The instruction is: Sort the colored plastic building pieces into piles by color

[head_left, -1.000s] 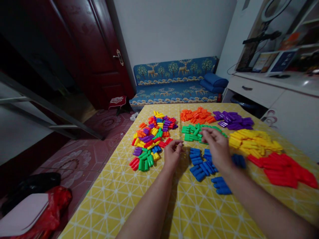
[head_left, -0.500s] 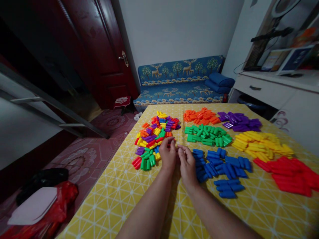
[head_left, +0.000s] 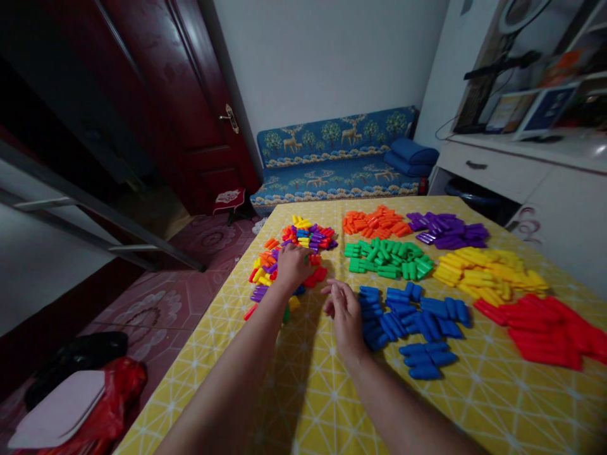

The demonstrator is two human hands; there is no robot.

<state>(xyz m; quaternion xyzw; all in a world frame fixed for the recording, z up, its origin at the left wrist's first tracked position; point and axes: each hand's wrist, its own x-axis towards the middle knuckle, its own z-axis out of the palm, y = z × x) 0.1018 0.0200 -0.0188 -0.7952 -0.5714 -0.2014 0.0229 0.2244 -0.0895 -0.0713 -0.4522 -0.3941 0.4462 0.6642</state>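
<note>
My left hand (head_left: pixel 293 268) reaches down onto a pile of mixed-colour plastic bullet-shaped blocks (head_left: pixel 268 259) on the left of the table. Its fingertips are hidden behind the back of the hand, so I cannot see whether they grip a block. Red blocks (head_left: pixel 317 273) lie just right of those fingers. Apart from it, my right hand (head_left: pixel 345 313) hovers over the cloth with loosely curled fingers slightly apart; no block shows in it. Right beside that hand lies a group of blue blocks (head_left: pixel 403 313).
Sorted piles of orange (head_left: pixel 374 221), green (head_left: pixel 389 258), purple (head_left: pixel 448 230), yellow (head_left: pixel 488 273) and red blocks (head_left: pixel 545 328) spread across the right side. A yellow patterned cloth (head_left: pixel 332 398) covers the table. Beyond stands a blue sofa (head_left: pixel 332 164); a white cabinet (head_left: pixel 497 177) is at right.
My hands were close together between the mixed pile and the blue blocks. The left has moved left and forward onto the pile; the right has stayed near the blue blocks, its fingers looser.
</note>
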